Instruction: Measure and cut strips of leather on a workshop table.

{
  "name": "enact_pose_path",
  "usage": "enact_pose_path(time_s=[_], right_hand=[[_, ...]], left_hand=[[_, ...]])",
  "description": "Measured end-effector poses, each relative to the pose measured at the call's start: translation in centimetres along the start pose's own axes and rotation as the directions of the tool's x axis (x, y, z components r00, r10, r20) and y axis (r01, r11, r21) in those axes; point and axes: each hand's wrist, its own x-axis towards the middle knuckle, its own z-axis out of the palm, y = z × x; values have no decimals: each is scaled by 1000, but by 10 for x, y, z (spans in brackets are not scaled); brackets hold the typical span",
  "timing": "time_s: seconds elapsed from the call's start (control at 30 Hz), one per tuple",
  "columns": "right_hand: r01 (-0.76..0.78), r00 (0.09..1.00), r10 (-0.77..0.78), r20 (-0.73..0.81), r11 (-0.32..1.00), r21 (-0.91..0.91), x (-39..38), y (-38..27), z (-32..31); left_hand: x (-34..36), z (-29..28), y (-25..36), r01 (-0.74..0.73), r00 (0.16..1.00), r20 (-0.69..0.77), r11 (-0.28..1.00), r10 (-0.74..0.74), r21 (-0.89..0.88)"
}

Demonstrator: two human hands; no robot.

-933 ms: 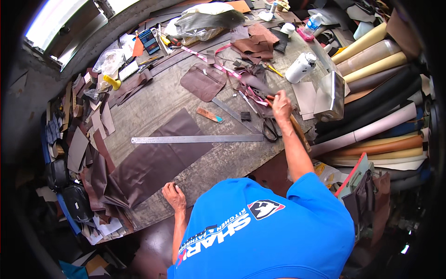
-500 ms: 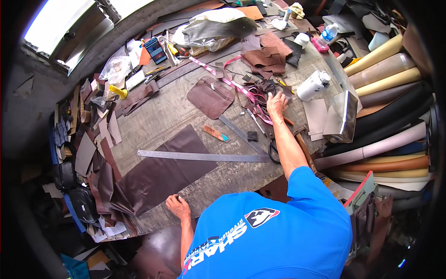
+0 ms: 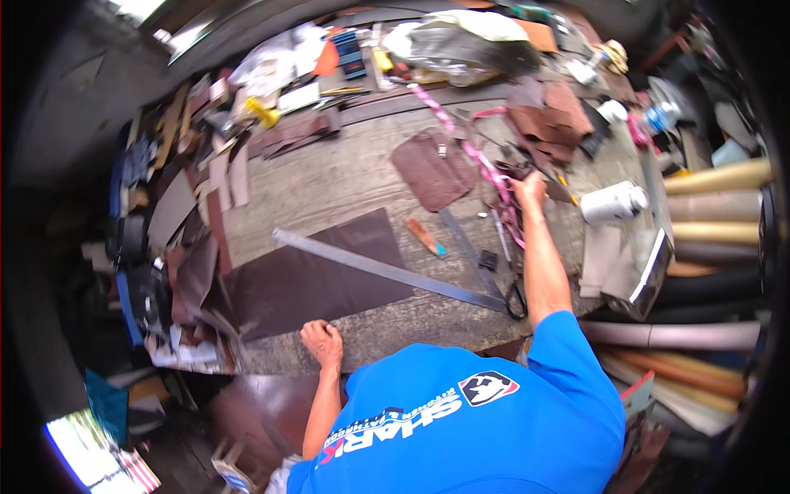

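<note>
My right hand reaches into a pile of dark brown leather scraps at the right of the workbench. Its fingers are closed, but blur hides what is in them. A pink and white tape measure winds down beside it. My left hand rests at the near table edge, fingers curled with nothing visible in them. Just beyond it lies a flat dark brown leather sheet, crossed by a long steel ruler. A brown leather pouch with a zip and a wooden-handled tool lie between the hands.
A white bottle lies right of my right hand. Black-handled scissors are near my right forearm. Leather rolls stack beyond the right edge. Scraps crowd the left, and a plastic-wrapped bundle lies at the back.
The view has swung, shifting the bench rightward in the picture. My right hand's fingers, spread over the scraps before, have drawn in. The left hand stays at the near edge.
</note>
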Motion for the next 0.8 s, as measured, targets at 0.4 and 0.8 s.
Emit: enact_pose_path(time_s=[0.4,0.8], right_hand=[[391,918,-391,-74,855,340,22,20,-21],[382,787,-374,-491,920,-87,14,75,-21]], left_hand=[[-2,3,5,94,995,-26,995,-95,-11],[11,-4,-3,125,985,-95,978,-142,-165]])
